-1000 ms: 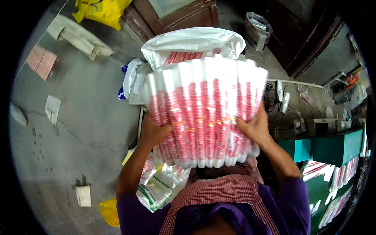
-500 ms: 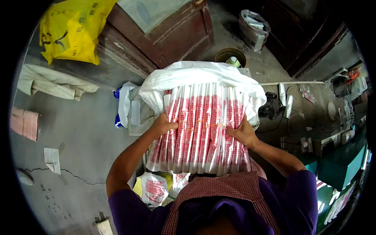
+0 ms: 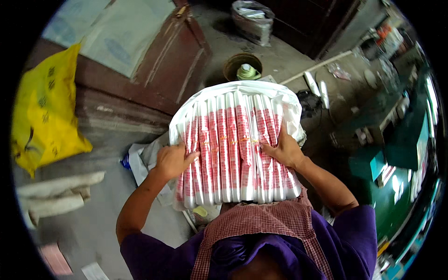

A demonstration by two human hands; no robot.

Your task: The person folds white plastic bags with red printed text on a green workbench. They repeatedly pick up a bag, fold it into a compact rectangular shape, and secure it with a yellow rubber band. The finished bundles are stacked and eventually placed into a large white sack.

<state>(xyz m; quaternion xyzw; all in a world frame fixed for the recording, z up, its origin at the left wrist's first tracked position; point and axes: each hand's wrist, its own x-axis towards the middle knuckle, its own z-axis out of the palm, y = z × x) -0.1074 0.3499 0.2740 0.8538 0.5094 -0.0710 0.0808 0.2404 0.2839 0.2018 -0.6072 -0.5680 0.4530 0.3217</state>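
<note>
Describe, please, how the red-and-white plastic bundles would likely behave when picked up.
The plastic bundles are probably slippery, given their glossy surface. They may splay apart, lying as separate lengths side by side. Held one-handed, they might tip: the left hand and right hand grip opposite edges.

Shiny red-and-white tubular packs [image 3: 233, 163] sit side by side, lengths twelve-to-six o'clock, a white bag [image 3: 291, 103] rimming their twelve-o'clock ends.

Purple short-sleeved top [image 3: 347, 240], finely checked reddish apron [image 3: 256, 221], matching checked shoulder straps [image 3: 319, 255], bare forearms [image 3: 140, 203]
</note>
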